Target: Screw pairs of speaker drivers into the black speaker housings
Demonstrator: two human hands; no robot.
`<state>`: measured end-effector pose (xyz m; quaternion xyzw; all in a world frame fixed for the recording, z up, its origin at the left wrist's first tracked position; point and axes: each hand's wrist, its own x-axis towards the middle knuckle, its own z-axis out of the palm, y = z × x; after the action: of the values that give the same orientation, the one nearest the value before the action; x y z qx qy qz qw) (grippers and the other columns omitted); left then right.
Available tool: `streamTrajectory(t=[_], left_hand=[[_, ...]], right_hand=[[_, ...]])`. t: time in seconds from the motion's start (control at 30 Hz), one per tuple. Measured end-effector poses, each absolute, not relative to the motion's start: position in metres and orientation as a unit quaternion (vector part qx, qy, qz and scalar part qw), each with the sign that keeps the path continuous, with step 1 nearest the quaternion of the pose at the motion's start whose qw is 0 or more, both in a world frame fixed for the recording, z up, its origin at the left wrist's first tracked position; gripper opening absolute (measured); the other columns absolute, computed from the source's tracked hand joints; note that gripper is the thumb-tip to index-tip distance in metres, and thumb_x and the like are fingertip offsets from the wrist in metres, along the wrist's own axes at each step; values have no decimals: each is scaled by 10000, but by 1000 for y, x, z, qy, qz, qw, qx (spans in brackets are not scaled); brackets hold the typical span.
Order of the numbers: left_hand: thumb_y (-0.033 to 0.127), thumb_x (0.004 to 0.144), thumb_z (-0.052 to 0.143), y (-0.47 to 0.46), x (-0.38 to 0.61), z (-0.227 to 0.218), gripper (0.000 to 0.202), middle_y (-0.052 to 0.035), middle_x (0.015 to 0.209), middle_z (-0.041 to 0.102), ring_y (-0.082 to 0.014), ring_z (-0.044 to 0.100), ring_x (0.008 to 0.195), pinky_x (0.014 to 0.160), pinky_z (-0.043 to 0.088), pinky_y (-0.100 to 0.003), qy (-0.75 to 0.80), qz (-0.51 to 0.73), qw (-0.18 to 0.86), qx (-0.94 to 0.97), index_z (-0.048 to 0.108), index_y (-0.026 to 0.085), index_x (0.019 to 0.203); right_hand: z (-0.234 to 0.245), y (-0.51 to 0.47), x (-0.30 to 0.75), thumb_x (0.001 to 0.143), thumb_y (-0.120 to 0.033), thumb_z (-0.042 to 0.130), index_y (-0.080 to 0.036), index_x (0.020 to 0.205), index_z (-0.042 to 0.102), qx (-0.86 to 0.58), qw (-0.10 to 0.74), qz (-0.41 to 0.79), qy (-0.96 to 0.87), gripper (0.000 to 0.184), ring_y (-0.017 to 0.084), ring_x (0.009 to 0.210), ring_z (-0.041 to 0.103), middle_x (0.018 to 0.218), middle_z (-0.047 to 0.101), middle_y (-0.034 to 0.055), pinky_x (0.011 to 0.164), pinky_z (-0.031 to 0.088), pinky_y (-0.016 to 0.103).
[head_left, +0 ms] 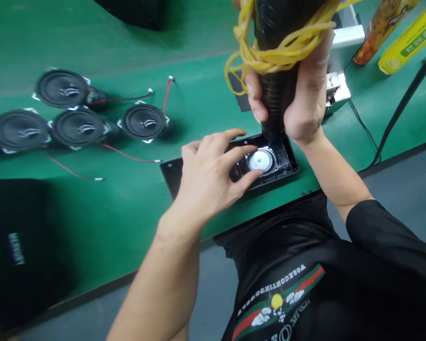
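A black plastic housing [170, 171] lies on the green table near its front edge, with a speaker's silver magnet back [261, 161] seated in it. My left hand [209, 175] rests on the housing, fingers spread and pressing beside the speaker. My right hand [305, 94] is wrapped round a black power screwdriver [275, 90] held upright, its tip down at the housing's far edge. Yellow rubber bands [270, 54] are wound round the tool's body.
Several loose black speakers [144, 121] with red wires lie at the left on the green table [120, 208]. A dark block [17, 246] sits at the near left. A metal fixture [337, 87], a black cable [401, 109] and two packets [408, 40] are at the right.
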<state>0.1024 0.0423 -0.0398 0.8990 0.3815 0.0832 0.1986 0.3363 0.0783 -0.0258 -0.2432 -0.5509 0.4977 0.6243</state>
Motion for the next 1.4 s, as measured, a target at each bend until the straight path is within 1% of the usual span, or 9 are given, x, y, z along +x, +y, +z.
streamTrajectory(t=[0.1, 0.33, 0.4, 0.53, 0.77, 1.0, 1.13, 1.27, 1.4], left_hand=[[679, 1055, 625, 42, 104, -38, 496, -105, 1688, 637, -456, 611, 1504, 1163, 476, -685, 388, 79, 203, 896, 783, 338, 1380], [728, 1072, 579, 42, 106, -39, 534, -109, 1662, 655, -473, 627, 1478, 1151, 469, -741, 383, 90, 207, 896, 786, 336, 1370], [725, 1084, 568, 43, 105, -41, 535, -114, 1657, 659, -475, 636, 1465, 1139, 475, -745, 377, 99, 202, 899, 789, 330, 1369], [701, 1080, 614, 44, 103, -45, 491, -109, 1630, 681, -464, 660, 1436, 1109, 492, -715, 369, 114, 193, 902, 792, 337, 1359], [659, 1090, 615, 45, 103, -47, 447, -117, 1595, 699, -462, 664, 1406, 1075, 497, -735, 364, 122, 189, 904, 786, 346, 1359], [599, 1072, 636, 43, 107, -49, 414, -155, 1444, 748, -462, 682, 1313, 1049, 484, -729, 375, 119, 185, 901, 804, 307, 1312], [554, 1059, 642, 42, 109, -49, 395, -158, 1462, 733, -457, 676, 1293, 1079, 459, -718, 380, 130, 191, 896, 800, 299, 1316], [541, 1075, 614, 40, 110, -49, 390, -164, 1441, 740, -466, 658, 1320, 1085, 452, -716, 379, 129, 193, 896, 790, 299, 1325], [538, 1077, 632, 39, 108, -53, 365, -157, 1460, 744, -464, 668, 1343, 1116, 453, -713, 374, 156, 180, 896, 804, 311, 1305]], right_hand=[[-25, 78, 334, 844, -1062, 568, -222, 978, 572, -242, 646, 477, -545, 851, 126, 530, 645, 749, 665, -63, 504, 567, 317], [-24, 79, 326, 757, -1158, 497, -275, 948, 568, -291, 639, 483, -522, 907, 138, 509, 614, 745, 674, -60, 491, 552, 341], [-30, 84, 323, 825, -1108, 536, -266, 961, 563, -249, 667, 461, -530, 853, 102, 474, 592, 711, 670, -96, 450, 541, 293], [-39, 93, 319, 1003, -1003, 441, -264, 994, 476, -193, 694, 416, -555, 739, 35, 420, 507, 678, 640, -160, 403, 469, 193], [-20, 69, 315, 753, -1177, 423, -242, 1171, 524, -319, 589, 469, -576, 1029, 93, 527, 583, 775, 676, -76, 529, 552, 263], [-10, 53, 300, 910, -1063, 402, -276, 858, 414, -365, 574, 479, -555, 789, 85, 534, 545, 647, 548, -74, 592, 516, 248], [-19, 52, 304, 843, -1110, 319, -280, 865, 519, -417, 550, 472, -548, 854, 126, 569, 593, 669, 559, -38, 603, 543, 293], [-29, 53, 306, 665, -1232, 332, -293, 949, 615, -417, 522, 476, -571, 1021, 190, 635, 666, 716, 636, 8, 633, 605, 350], [-30, 54, 308, 687, -1221, 350, -291, 985, 549, -389, 552, 482, -558, 996, 160, 599, 634, 739, 665, -16, 598, 583, 326]])
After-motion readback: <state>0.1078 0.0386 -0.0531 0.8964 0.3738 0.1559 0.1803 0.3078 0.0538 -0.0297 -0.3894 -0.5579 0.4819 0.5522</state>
